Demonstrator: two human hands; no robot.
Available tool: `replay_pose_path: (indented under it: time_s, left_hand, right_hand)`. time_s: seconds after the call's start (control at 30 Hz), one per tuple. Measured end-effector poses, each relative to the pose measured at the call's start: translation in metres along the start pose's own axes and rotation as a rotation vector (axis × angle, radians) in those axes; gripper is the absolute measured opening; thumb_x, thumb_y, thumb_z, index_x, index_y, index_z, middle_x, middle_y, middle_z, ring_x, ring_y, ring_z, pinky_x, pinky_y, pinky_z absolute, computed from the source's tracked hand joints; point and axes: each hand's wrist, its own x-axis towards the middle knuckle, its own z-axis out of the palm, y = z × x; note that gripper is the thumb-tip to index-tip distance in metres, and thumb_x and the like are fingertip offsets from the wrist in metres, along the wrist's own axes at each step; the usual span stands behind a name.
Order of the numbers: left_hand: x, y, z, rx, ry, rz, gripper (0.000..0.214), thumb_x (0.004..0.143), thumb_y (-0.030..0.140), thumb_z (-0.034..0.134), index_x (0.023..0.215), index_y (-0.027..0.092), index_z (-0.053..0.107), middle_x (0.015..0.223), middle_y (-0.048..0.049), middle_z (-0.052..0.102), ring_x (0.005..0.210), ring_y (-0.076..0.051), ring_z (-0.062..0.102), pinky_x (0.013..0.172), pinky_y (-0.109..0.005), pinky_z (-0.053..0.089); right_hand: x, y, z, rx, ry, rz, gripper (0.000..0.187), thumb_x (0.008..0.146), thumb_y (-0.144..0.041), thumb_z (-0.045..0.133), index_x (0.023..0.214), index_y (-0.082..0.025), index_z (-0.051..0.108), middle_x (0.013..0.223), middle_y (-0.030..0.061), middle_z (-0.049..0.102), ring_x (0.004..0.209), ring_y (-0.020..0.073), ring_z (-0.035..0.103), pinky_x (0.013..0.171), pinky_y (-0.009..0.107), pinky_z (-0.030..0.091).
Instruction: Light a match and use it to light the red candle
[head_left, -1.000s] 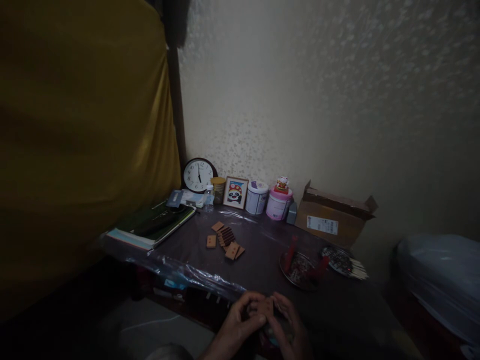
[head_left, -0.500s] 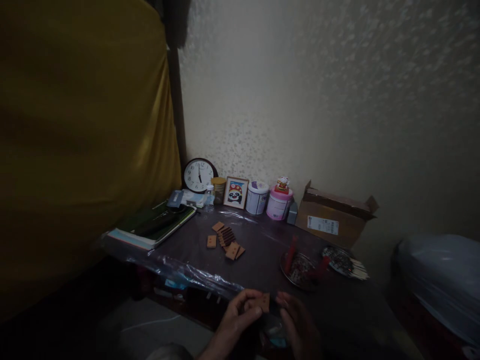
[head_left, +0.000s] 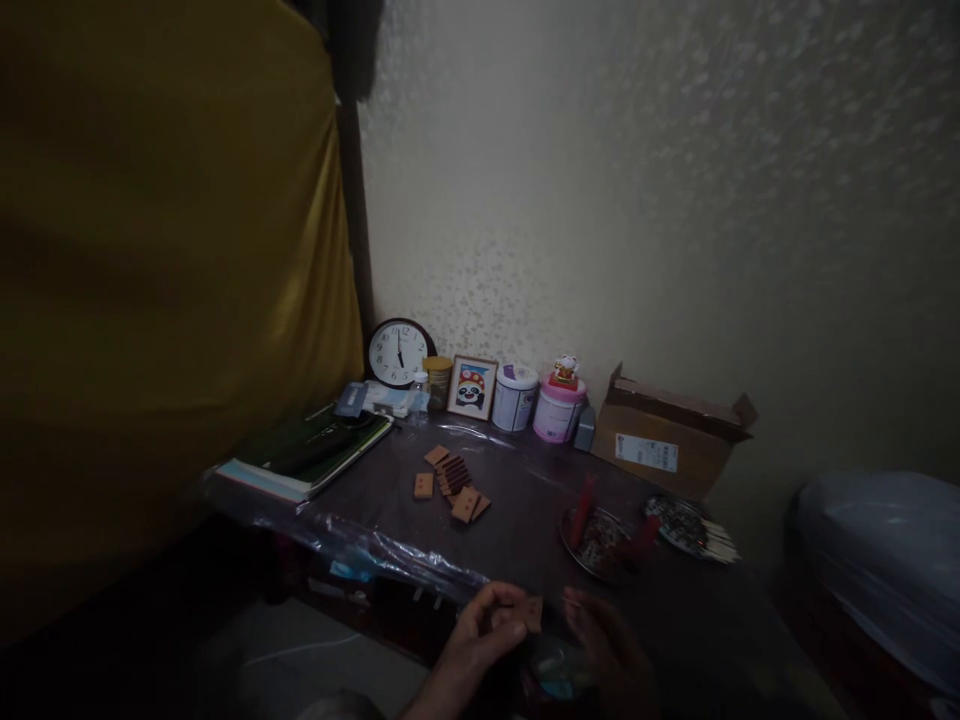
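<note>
My left hand [head_left: 480,640] pinches a small brown rectangular tile [head_left: 533,612] at the bottom of the view, in front of the dark table [head_left: 517,540]. Just to its right, my right hand [head_left: 611,650] has its fingers curled together in deep shadow, and a thin stick or needle seems to poke from them toward the tile. A bluish bag-like thing [head_left: 559,675] lies under both hands. Farther back on the table lies a pile of several similar brown tiles [head_left: 452,480].
Along the wall stand a round clock [head_left: 397,352], a framed panda picture [head_left: 472,387], two tins [head_left: 540,402] and an open cardboard box [head_left: 671,435]. Books [head_left: 304,455] lie at the left, two dishes with red pieces and sticks [head_left: 645,530] at the right. Yellow cloth [head_left: 165,280] hangs left.
My hands have come apart: the right hand let go of the tile and drew right and down, while the left hand keeps holding the tile.
</note>
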Motion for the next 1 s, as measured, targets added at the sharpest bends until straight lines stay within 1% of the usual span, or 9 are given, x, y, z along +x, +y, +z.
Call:
replay_pose_path:
  time_s: [0.07, 0.13, 0.23, 0.33, 0.4, 0.47, 0.6, 0.77, 1.0]
  left_hand:
    - [0.002, -0.004, -0.001, 0.009, -0.002, 0.001, 0.042, 0.056, 0.043, 0.077, 0.088, 0.019, 0.063, 0.067, 0.0033, 0.057, 0.065, -0.013, 0.050, 0.064, -0.025, 0.035]
    - [0.003, -0.008, -0.002, 0.002, -0.003, 0.008, 0.043, 0.056, 0.044, 0.076, 0.089, 0.020, 0.063, 0.069, 0.0024, 0.059, 0.066, -0.014, 0.051, 0.066, -0.026, 0.036]
    - [0.005, -0.011, -0.002, 0.002, 0.003, 0.019, 0.042, 0.057, 0.043, 0.076, 0.089, 0.020, 0.063, 0.069, 0.0021, 0.060, 0.066, -0.014, 0.053, 0.067, -0.026, 0.036]
    - [0.005, -0.010, -0.003, -0.004, -0.012, 0.007, 0.041, 0.058, 0.041, 0.076, 0.090, 0.020, 0.063, 0.073, 0.0019, 0.062, 0.069, -0.014, 0.054, 0.068, -0.026, 0.036]
    - [0.005, -0.011, -0.003, -0.009, -0.023, 0.005, 0.040, 0.058, 0.041, 0.076, 0.089, 0.020, 0.062, 0.073, 0.0019, 0.062, 0.069, -0.014, 0.054, 0.068, -0.026, 0.037]
    - [0.005, -0.012, -0.003, -0.017, -0.024, 0.013, 0.039, 0.058, 0.040, 0.076, 0.088, 0.020, 0.062, 0.070, 0.0025, 0.060, 0.067, -0.013, 0.052, 0.067, -0.026, 0.036]
    - [0.006, -0.015, -0.003, -0.037, 0.008, 0.034, 0.037, 0.059, 0.040, 0.076, 0.087, 0.019, 0.063, 0.073, 0.0021, 0.060, 0.068, -0.012, 0.052, 0.067, -0.025, 0.036]
    - [0.008, -0.018, -0.005, -0.021, 0.034, 0.023, 0.036, 0.059, 0.040, 0.076, 0.085, 0.019, 0.064, 0.075, 0.0011, 0.062, 0.072, -0.015, 0.054, 0.070, -0.027, 0.037]
    - [0.010, -0.021, -0.004, -0.058, 0.071, -0.012, 0.034, 0.057, 0.042, 0.076, 0.080, 0.019, 0.064, 0.071, 0.0017, 0.062, 0.070, -0.015, 0.054, 0.070, -0.028, 0.037]
  right_hand:
    - [0.001, -0.006, 0.002, 0.024, 0.046, 0.060, 0.029, 0.072, -0.041, 0.064, 0.090, -0.021, 0.073, 0.097, 0.0079, 0.072, 0.086, 0.0261, 0.069, 0.075, 0.034, 0.057]
    - [0.003, -0.014, 0.002, 0.047, 0.053, 0.120, 0.027, 0.075, -0.042, 0.062, 0.087, -0.020, 0.073, 0.093, 0.0082, 0.073, 0.085, 0.0261, 0.069, 0.072, 0.033, 0.058]
    - [0.004, -0.021, -0.001, 0.139, 0.024, 0.236, 0.027, 0.071, -0.043, 0.067, 0.083, -0.020, 0.074, 0.091, 0.0084, 0.074, 0.087, 0.0272, 0.069, 0.074, 0.032, 0.057]
    - [0.003, -0.019, 0.001, 0.239, 0.054, 0.317, 0.036, 0.069, -0.051, 0.066, 0.084, -0.018, 0.072, 0.090, 0.0090, 0.074, 0.086, 0.0277, 0.069, 0.074, 0.034, 0.058]
    - [0.002, -0.016, 0.004, 0.260, 0.081, 0.307, 0.041, 0.070, -0.054, 0.064, 0.086, -0.018, 0.071, 0.089, 0.0089, 0.074, 0.084, 0.0272, 0.070, 0.074, 0.034, 0.058]
    - [0.002, -0.013, 0.007, 0.229, 0.060, 0.261, 0.040, 0.069, -0.054, 0.065, 0.085, -0.018, 0.072, 0.090, 0.0082, 0.073, 0.085, 0.0263, 0.069, 0.075, 0.032, 0.057]
    - [0.002, -0.010, 0.008, 0.057, 0.017, 0.186, 0.038, 0.069, -0.054, 0.064, 0.079, -0.019, 0.073, 0.085, 0.0057, 0.073, 0.084, 0.0234, 0.069, 0.077, 0.026, 0.056]
    - [0.001, -0.008, 0.014, -0.056, 0.018, 0.175, 0.029, 0.075, -0.048, 0.059, 0.082, -0.022, 0.072, 0.087, 0.0029, 0.073, 0.084, 0.0202, 0.069, 0.073, 0.021, 0.055]
    - [-0.007, -0.005, 0.025, -0.066, 0.054, 0.098, 0.028, 0.077, -0.046, 0.058, 0.085, -0.023, 0.071, 0.086, 0.0032, 0.073, 0.081, 0.0185, 0.069, 0.074, 0.020, 0.054]
